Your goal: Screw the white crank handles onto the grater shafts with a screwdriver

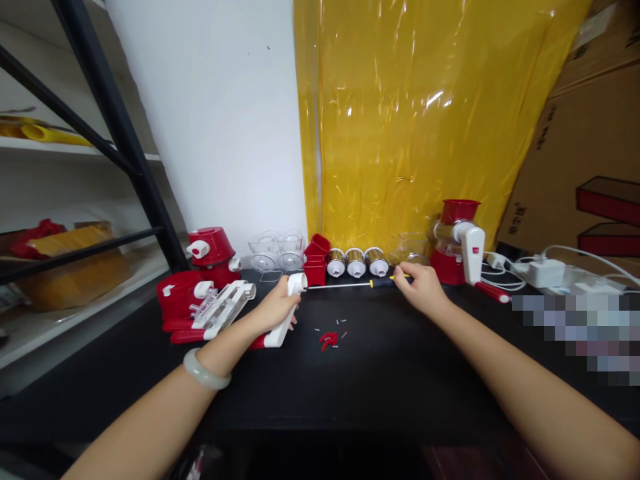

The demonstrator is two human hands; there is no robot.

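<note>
My left hand [274, 308] is closed around a white crank handle [281, 329] with a red grip, its round white end turned to the right. My right hand [419, 287] grips the dark and yellow handle of a long screwdriver [345, 286]. The screwdriver lies level, its tip at the round end of the crank handle; whether it touches a screw there I cannot tell. Below the shaft, small red plastic pieces [329, 341] and several loose screws [344, 321] lie on the black table [390, 393].
At left are red grater bodies [213, 245] and more white crank handles [230, 307]. Clear cups [277, 250], red hoppers [316, 260] and three metal drums [355, 263] line the back. An assembled grater [457, 243] stands right, beside white chargers and cables [546, 272].
</note>
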